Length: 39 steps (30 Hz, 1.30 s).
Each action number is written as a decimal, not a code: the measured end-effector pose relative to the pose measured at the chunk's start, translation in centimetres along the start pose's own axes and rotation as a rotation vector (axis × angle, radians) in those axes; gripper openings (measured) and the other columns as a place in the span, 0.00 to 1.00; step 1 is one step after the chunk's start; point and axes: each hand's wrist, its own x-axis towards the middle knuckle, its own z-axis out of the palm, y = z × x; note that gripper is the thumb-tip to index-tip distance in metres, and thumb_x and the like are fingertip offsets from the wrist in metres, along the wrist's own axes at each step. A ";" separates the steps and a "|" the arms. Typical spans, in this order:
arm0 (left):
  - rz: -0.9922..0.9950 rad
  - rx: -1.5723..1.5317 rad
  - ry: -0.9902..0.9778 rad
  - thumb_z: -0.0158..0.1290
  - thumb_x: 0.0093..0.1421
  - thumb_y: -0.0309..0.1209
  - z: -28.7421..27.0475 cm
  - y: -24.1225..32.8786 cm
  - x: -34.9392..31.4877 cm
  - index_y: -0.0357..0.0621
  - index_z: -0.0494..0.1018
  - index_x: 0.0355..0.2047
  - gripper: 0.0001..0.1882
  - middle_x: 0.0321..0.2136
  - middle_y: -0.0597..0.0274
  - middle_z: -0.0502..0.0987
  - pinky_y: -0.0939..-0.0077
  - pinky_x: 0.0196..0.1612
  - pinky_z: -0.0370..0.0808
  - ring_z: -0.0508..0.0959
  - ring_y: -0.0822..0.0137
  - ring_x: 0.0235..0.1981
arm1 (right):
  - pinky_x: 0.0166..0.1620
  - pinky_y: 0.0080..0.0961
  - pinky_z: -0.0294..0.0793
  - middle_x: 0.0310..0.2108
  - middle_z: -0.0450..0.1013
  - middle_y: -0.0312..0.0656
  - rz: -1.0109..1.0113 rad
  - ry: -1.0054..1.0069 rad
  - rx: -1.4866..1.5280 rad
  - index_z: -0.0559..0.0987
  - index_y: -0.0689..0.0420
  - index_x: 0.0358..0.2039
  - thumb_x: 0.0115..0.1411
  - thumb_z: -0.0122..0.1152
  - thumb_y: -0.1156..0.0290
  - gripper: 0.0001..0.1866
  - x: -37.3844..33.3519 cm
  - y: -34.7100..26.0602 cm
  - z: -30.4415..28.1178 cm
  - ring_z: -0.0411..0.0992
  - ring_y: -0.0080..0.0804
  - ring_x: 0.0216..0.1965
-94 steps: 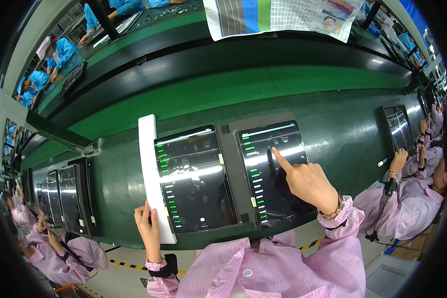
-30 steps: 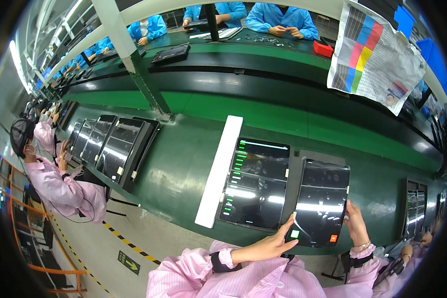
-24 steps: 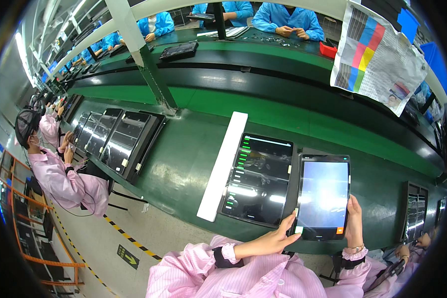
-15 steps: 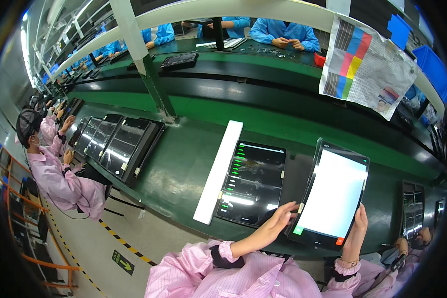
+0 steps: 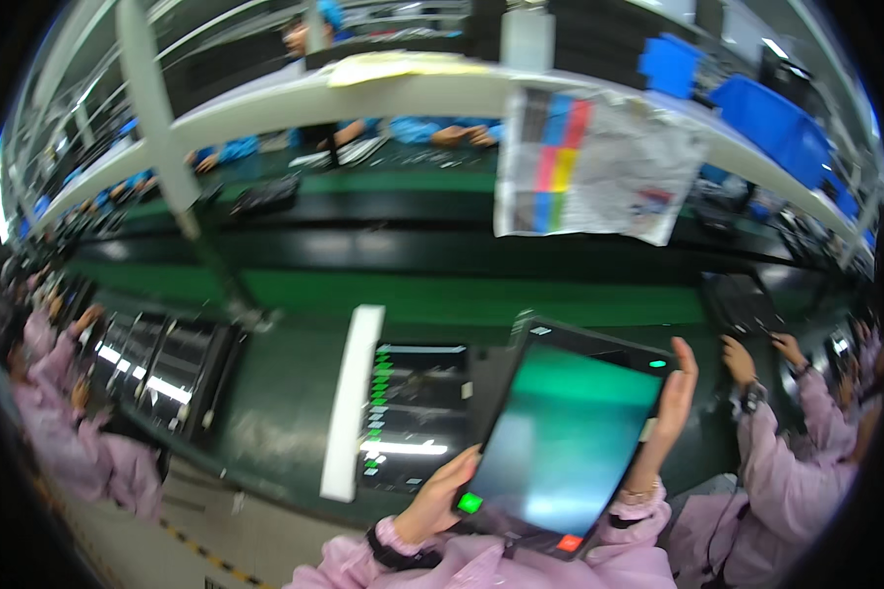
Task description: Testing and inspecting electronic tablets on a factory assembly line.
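Observation:
A black tablet (image 5: 570, 432) is tilted up in front of me, its screen showing a blurred green and pale picture, with a green square and a red square at its lower corners. My left hand (image 5: 444, 496) grips its lower left edge, thumb on the front. Along the right edge my right hand (image 5: 666, 412) supports it, fingers reaching up to the top corner. To the left, a second tablet (image 5: 414, 412) lies on the green bench (image 5: 275, 393), with green and white marks down its dark screen. A long white bar (image 5: 354, 402) lies beside that tablet.
At the left several dark tablets lie in a black tray (image 5: 211, 383), near a person in pink. Another pink-sleeved person's hands (image 5: 742, 358) touch a dark device (image 5: 746, 302) at the right. A printed colour sheet (image 5: 599, 167) hangs from the rail; blue bins (image 5: 771, 123) stand behind.
My view has swung to the right. The held tablet's screen went from plain white to a green picture. My left hand has closed on its edge, and my right hand sits higher along its side.

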 end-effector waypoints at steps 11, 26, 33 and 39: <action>-0.028 -0.072 0.037 0.42 0.66 0.35 -2.7 0.0 0.9 0.36 0.62 0.55 0.20 0.46 0.58 0.73 0.70 0.48 0.71 0.74 0.65 0.45 | 0.23 0.09 0.60 0.26 0.75 0.37 0.411 -0.058 0.626 0.65 0.62 0.50 0.62 0.46 0.81 0.15 -0.5 0.1 0.4 0.65 0.11 0.20; 0.303 0.090 0.009 0.46 0.65 0.38 -0.5 3.5 3.6 0.37 0.65 0.48 0.18 0.40 0.60 0.75 0.73 0.44 0.73 0.76 0.68 0.39 | 0.46 0.22 0.68 0.40 0.72 0.34 0.668 -0.553 1.092 0.72 0.60 0.45 0.69 0.38 0.54 0.22 -0.1 2.0 0.5 0.69 0.20 0.41; 0.359 0.303 -0.123 0.39 0.68 0.40 2.6 7.0 5.8 0.44 0.53 0.61 0.24 0.53 0.58 0.67 0.60 0.55 0.67 0.69 0.61 0.54 | 0.48 0.23 0.68 0.40 0.72 0.37 0.541 -0.382 1.134 0.73 0.60 0.42 0.69 0.40 0.57 0.19 3.3 0.2 1.9 0.69 0.24 0.43; 0.130 0.480 -0.381 0.35 0.65 0.53 4.9 9.0 10.1 0.61 0.39 0.65 0.32 0.63 0.59 0.49 0.33 0.49 0.69 0.59 0.51 0.61 | 0.42 0.21 0.72 0.38 0.75 0.39 0.353 -0.317 1.029 0.74 0.63 0.42 0.68 0.44 0.58 0.19 8.8 2.3 3.7 0.73 0.23 0.38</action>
